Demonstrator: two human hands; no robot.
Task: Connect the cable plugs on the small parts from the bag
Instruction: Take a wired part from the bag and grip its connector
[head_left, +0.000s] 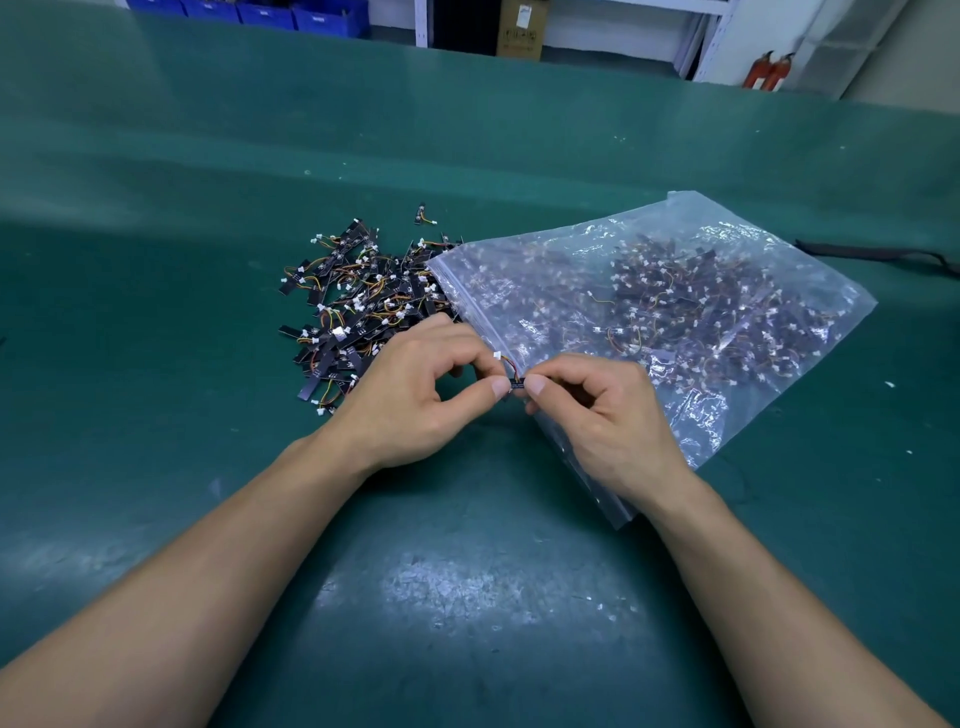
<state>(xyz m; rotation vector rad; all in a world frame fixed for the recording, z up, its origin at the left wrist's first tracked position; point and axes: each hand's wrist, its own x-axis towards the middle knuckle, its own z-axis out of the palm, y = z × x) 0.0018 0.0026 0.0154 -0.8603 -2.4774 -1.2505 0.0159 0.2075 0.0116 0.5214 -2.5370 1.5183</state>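
Between the left grip (415, 395) and right grip (608, 410), both pinching it, sits a small black part (517, 384); its orange-red wires (511, 370) rise to a white plug (497, 355) just above.

A wide tabletop (208, 156) covered in worn dark-green matting fills the room's foreground, overhead light glaring off its scuffed near edge. Beyond it, blue plastic bins (249, 13) line the far left, a cardboard box (522, 28) stands by white metal shelving (711, 41), and two red fire extinguishers (769, 70) stand on the floor at right.
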